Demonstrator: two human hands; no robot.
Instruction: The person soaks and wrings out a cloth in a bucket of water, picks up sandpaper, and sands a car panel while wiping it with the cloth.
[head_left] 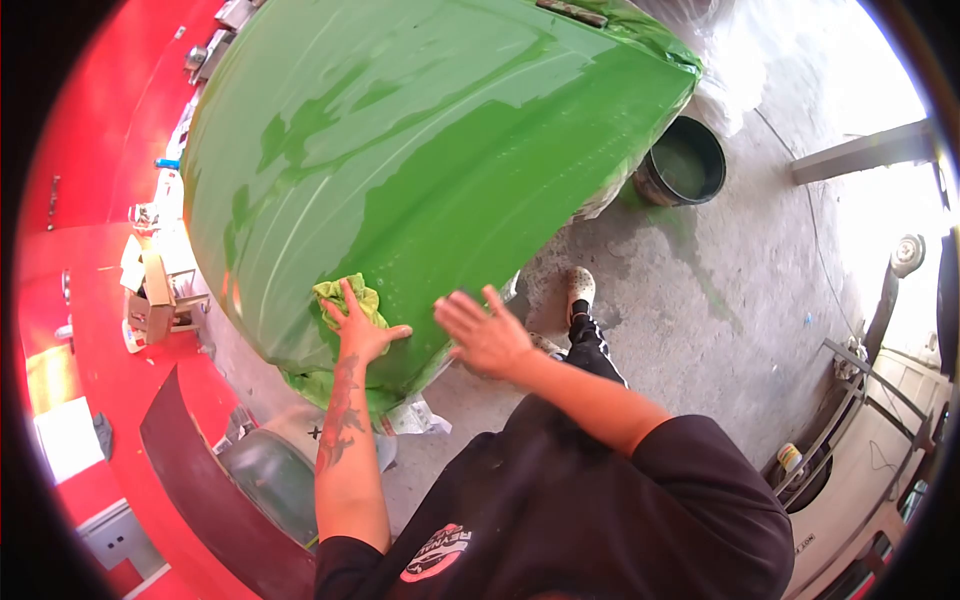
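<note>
A large green car hood [440, 190], wet and glossy with pale reflections, fills the upper middle of the head view. My left hand [362, 332] presses a crumpled yellow-green cloth [368, 293] against its near part, fingers and thumb spread across the cloth. To the right, my right hand [487, 332] is flat with fingers stretched out, holding nothing; it overlaps the near edge of the hood and is slightly blurred. Small droplets dot the green surface between my hands. Thin plastic sheeting [412, 415] hangs below the hood's near edge.
A black bucket of liquid [686, 165] stands on the wet concrete floor [720, 260] to the right. A dark bar-shaped object [572, 12] lies at the hood's far edge. Cardboard boxes [155, 300] and a dark curved panel [205, 480] are at the left.
</note>
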